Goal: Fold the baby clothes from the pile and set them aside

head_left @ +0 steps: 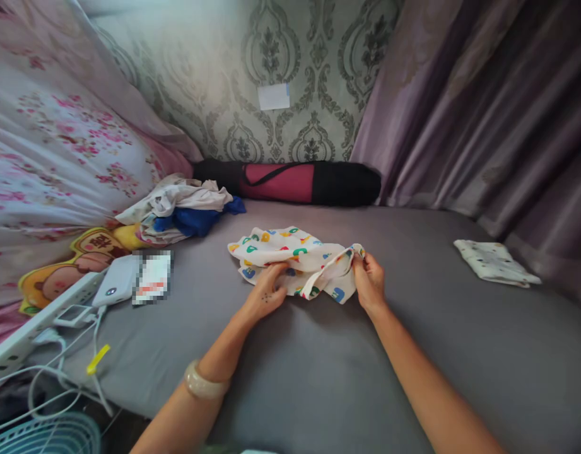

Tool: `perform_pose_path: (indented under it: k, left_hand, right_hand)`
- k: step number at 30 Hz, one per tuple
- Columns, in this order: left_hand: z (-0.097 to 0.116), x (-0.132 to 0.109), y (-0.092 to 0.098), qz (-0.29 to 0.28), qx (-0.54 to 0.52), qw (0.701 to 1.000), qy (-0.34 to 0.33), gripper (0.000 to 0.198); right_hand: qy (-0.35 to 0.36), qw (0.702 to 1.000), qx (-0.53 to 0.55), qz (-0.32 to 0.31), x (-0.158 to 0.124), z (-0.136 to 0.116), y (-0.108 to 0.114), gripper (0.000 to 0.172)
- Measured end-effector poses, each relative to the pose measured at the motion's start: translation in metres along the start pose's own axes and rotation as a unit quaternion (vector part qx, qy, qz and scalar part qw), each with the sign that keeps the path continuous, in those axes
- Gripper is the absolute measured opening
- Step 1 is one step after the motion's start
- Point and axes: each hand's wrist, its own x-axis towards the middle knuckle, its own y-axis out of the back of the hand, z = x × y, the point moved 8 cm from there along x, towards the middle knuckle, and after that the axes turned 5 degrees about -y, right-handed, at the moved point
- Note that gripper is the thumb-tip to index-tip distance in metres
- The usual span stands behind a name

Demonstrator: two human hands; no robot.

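Note:
A small white cloth garment [266, 252] with colourful prints lies rumpled on the grey bed sheet [313, 372]. My right hand [371, 284] pinches its bunched right edge, raised slightly off the sheet. At the near left side, my left hand [270, 293] is closed on the fabric, its fingertips partly hidden in a fold. A pale bangle [205, 381] circles my left forearm. The exact kind of garment cannot be made out in its crumpled state.
A folded spotted cloth [496, 263] lies far right. Piled clothes [181, 205], a bear-shaped cushion [77, 268], a white power bank [117, 282] and cables [63, 372] occupy the left. Against the wall rests a black and red bag [285, 183]. A blue basket [48, 435] stands lower left.

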Motion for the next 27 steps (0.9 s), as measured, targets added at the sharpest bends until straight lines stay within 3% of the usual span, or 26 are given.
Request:
perform_pose_path:
  k: [4,7,9,12,16,19,24,27]
  left_hand:
    - [0.028,-0.003,-0.018,-0.087,-0.027,0.994,-0.058,0.065]
    - [0.039,-0.008,-0.031,-0.132,-0.042,0.989,-0.052,0.068]
    - [0.042,-0.008,-0.033,-0.132,-0.061,0.988,-0.043,0.064]
    - [0.045,-0.004,-0.028,-0.107,-0.134,0.984,-0.04,0.034]
    - [0.03,0.0,-0.016,-0.036,-0.22,0.974,0.044,0.036]
    - [0.013,-0.004,-0.005,0.024,-0.25,0.96,0.125,0.038]
    - [-0.007,-0.011,0.014,0.107,-0.301,0.927,0.199,0.037]
    - [-0.012,-0.012,0.02,0.135,-0.309,0.916,0.217,0.037]
  right_hand:
    - [-0.056,0.998,0.028,0.019,0.001,-0.002,0.004,0.044]
    - [-0.081,0.995,0.056,0.005,-0.003,-0.012,0.001,0.041]
    - [-0.096,0.993,0.066,-0.007,-0.007,-0.02,0.0,0.038]
    - [-0.097,0.993,0.055,-0.026,-0.009,-0.034,0.0,0.036]
    - [-0.06,0.996,-0.004,-0.069,-0.006,-0.052,0.006,0.04]
    - [-0.041,0.986,-0.069,-0.148,-0.003,-0.058,0.006,0.039]
    - [-0.045,0.935,-0.152,-0.317,-0.009,-0.058,0.004,0.032]
    - [-0.034,0.901,-0.224,-0.37,-0.011,-0.058,0.011,0.027]
